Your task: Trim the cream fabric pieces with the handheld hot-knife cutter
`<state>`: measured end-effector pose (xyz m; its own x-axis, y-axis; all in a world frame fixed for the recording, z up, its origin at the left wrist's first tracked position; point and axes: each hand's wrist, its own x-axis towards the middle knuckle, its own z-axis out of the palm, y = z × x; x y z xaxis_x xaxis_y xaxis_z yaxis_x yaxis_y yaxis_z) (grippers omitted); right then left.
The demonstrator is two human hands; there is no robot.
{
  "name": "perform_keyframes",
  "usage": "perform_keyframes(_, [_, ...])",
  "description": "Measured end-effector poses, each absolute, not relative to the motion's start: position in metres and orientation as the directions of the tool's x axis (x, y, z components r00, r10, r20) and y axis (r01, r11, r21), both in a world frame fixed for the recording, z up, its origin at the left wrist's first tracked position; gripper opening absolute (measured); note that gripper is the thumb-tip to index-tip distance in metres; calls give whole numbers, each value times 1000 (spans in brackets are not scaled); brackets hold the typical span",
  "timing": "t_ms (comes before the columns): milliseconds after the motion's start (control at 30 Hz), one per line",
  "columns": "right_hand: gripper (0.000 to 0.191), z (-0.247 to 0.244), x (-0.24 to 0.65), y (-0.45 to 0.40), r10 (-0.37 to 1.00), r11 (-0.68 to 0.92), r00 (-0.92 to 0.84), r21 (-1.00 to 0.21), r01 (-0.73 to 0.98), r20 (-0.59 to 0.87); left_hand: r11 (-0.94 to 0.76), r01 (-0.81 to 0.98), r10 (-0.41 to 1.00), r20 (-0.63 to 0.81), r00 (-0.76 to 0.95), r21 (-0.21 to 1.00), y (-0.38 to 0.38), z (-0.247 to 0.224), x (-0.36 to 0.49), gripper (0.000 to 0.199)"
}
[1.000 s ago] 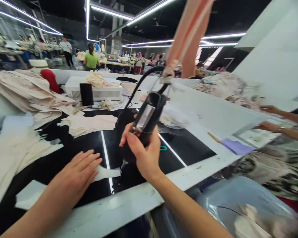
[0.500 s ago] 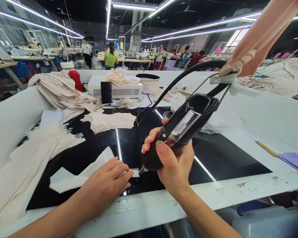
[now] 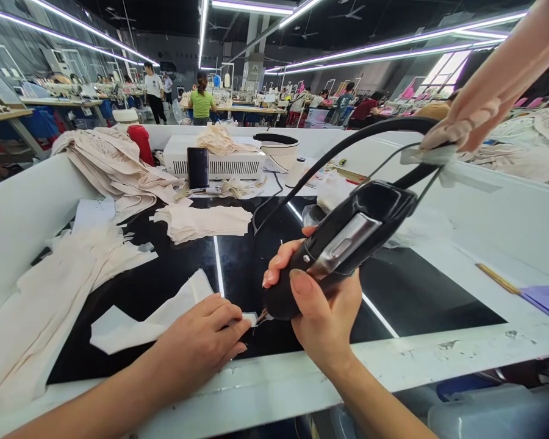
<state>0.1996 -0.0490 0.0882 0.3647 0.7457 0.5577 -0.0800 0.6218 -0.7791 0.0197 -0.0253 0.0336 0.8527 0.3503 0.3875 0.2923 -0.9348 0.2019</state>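
Observation:
My right hand (image 3: pixel 327 308) is wrapped around a black corded hand tool (image 3: pixel 322 253) with a silver lever on its upper side; my thumb rests along its body. Its small metal tip (image 3: pixel 262 316) meets the end of a cream fabric piece (image 3: pixel 139 329), though whether it touches the cloth is hard to make out. On that piece lies my left hand (image 3: pixel 205 341), fingers bent and pressed together, holding the narrow end of the cloth down on the black glossy board (image 3: pixel 238 268). The hand hides the middle of the piece.
A stack of cream fabric pieces (image 3: pixel 204 221) lies on the board, and more cloth (image 3: pixel 50 305) heaps at the left. Behind stand a phone (image 3: pixel 198 167) and a white vented box (image 3: pixel 238 164). A black cable (image 3: pixel 348 141) arches from the tool. White walls (image 3: pixel 507 201) border the table.
The tool's upper end has shifted slightly right with my right hand, its tip staying at the fabric's end. My left hand has slid a little right along the cloth.

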Motion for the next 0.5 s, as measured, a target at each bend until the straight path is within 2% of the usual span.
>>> perform_keyframes(200, [37,88,202,-49,740,628,367,-775,-75,564,-938,271,340,406,849,218,-24,32,14,24])
perform_keyframes(500, [35,93,200,-45,738,623,386,-779,-73,554,-935,261,339,392,855,239,-24,28,12,24])
